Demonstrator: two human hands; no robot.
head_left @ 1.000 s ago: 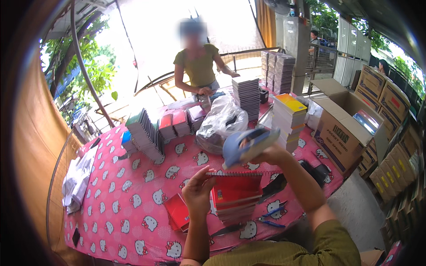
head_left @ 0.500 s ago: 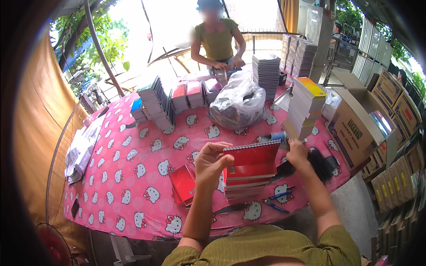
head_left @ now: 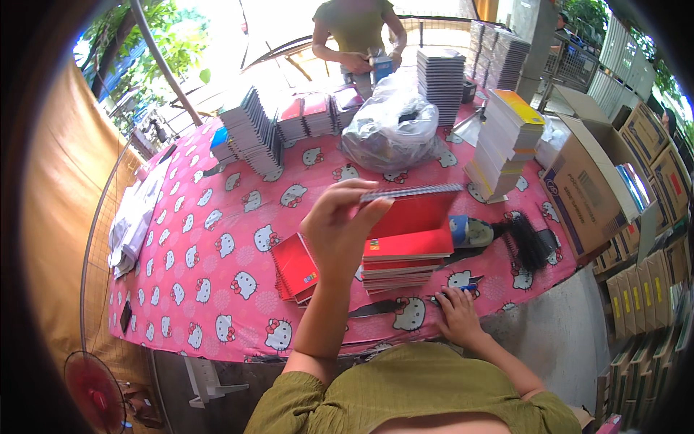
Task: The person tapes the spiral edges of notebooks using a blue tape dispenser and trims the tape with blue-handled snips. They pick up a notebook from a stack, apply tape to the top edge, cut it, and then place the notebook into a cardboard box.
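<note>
My left grip [head_left: 345, 224] is clamped, thumb against fingers, on the spiral edge of a red notebook [head_left: 416, 211], tipped up above the stack of red notebooks [head_left: 407, 264] just ahead of me. Half a second ago my right grip [head_left: 460, 316] was beside a blue object [head_left: 471, 231]; now it has left that lying at the stack's two o'clock and come down over blue-handled pliers [head_left: 470, 287] at four o'clock. I judge that the work has passed to this tool, though I cannot tell whether those fingers have closed on it. More red notebooks [head_left: 295, 267] lie at nine o'clock. The raised cover hides part of the stack behind it, and the blue object and a black bristly bundle [head_left: 531, 242] crowd three o'clock. Farther across the pink surface [head_left: 246, 311], a plastic bag [head_left: 390, 141] sits at twelve, a yellow-topped stack [head_left: 499, 155] at one; beyond the bag, a co-worker [head_left: 356, 27] holds a small blue box [head_left: 381, 67].
</note>
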